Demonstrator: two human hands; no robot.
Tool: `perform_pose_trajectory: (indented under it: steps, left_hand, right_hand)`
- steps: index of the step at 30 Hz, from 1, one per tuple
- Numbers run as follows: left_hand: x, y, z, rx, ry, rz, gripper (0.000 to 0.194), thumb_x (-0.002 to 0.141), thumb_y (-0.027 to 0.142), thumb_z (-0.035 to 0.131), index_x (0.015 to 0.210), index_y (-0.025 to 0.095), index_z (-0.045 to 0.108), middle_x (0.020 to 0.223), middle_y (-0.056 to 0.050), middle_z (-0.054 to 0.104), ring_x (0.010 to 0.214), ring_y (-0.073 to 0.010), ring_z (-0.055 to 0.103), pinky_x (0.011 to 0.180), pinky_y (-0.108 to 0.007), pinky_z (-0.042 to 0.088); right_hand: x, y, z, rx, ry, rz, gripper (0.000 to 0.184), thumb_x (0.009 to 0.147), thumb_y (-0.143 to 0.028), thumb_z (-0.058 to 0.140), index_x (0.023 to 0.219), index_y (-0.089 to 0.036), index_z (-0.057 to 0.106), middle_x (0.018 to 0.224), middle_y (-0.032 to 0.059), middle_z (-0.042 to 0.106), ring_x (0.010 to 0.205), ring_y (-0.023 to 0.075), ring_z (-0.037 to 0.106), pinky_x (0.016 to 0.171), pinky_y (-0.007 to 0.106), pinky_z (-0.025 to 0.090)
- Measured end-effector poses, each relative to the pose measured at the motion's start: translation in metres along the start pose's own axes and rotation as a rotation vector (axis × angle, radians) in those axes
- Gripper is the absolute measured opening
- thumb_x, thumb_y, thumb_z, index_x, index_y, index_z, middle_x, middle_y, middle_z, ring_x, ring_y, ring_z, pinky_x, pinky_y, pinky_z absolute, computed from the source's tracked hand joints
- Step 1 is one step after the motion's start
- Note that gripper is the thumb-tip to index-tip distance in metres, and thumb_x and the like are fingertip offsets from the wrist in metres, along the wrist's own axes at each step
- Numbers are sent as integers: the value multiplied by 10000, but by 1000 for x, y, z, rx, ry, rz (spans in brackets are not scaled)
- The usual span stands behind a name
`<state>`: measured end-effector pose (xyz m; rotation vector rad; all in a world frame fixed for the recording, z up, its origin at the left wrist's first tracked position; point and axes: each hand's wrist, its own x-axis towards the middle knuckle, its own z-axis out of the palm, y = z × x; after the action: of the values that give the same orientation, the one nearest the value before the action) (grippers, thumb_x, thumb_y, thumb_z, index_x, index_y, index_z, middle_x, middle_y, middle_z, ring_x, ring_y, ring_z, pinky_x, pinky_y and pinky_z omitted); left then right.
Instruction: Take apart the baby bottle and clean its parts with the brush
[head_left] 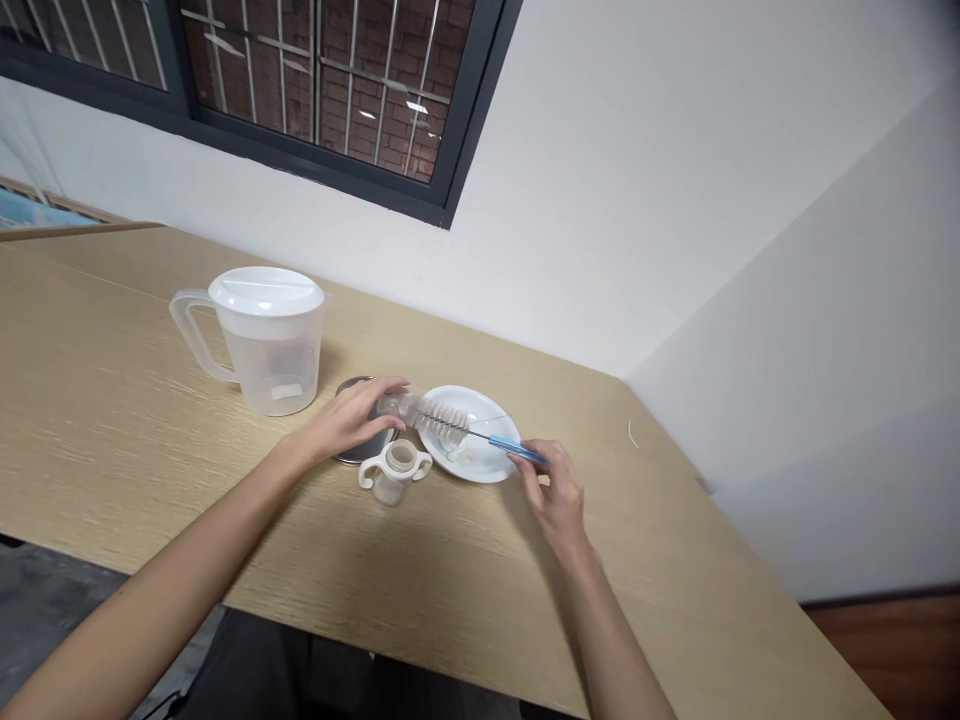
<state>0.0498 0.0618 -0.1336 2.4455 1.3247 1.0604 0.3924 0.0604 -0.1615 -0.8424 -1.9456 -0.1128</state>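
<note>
My right hand (553,490) is closed on the blue handle of a bottle brush (446,420). Its white bristles point left, over a white oval dish (491,462). My left hand (364,415) grips a small clear bottle (401,407), tipped on its side with its open end towards the bristles. The brush tip is at the bottle's mouth; how far it reaches inside I cannot tell. Just below my left hand, a small clear cup with white side handles (393,475) stands upright and uncovered. A dark round tray with a shiny rim (360,455) lies partly hidden beneath my left hand.
A translucent lidded pitcher (274,350) stands on the wooden table (450,600), left of my hands. Behind the table is a white wall with a barred window (322,90). A thin pale strip (632,434) lies near the table's right edge.
</note>
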Motion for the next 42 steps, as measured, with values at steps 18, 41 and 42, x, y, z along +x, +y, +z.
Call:
perform_pose_trajectory:
  steps: [18, 41, 42]
  left_hand:
    - [0, 10, 0, 1, 21, -11, 481, 914, 477, 550, 1320, 220, 521, 1281, -71, 636, 1154, -232, 597, 1023, -381, 445]
    - [0, 2, 3, 84, -25, 10, 459, 952, 456, 500, 1357, 244, 457, 1311, -60, 605, 1216, -213, 549, 1051, -370, 414]
    - [0, 2, 3, 83, -24, 8, 459, 951, 455, 501, 1356, 242, 457, 1314, -59, 604, 1220, -213, 547, 1055, -368, 412]
  right_hand:
    - [-5, -6, 7, 81, 2, 245, 358, 851, -316, 677, 1141, -207, 499, 852, -3, 580, 547, 90, 506, 473, 230, 447]
    - [-9, -3, 13, 191, -10, 411, 335, 837, -384, 687, 1084, -196, 561, 875, 27, 640, 554, 94, 535, 500, 221, 458]
    - [-9, -1, 13, 205, 0, 412, 298, 840, -385, 683, 1046, -196, 580, 890, 35, 647, 576, 102, 555, 513, 226, 469]
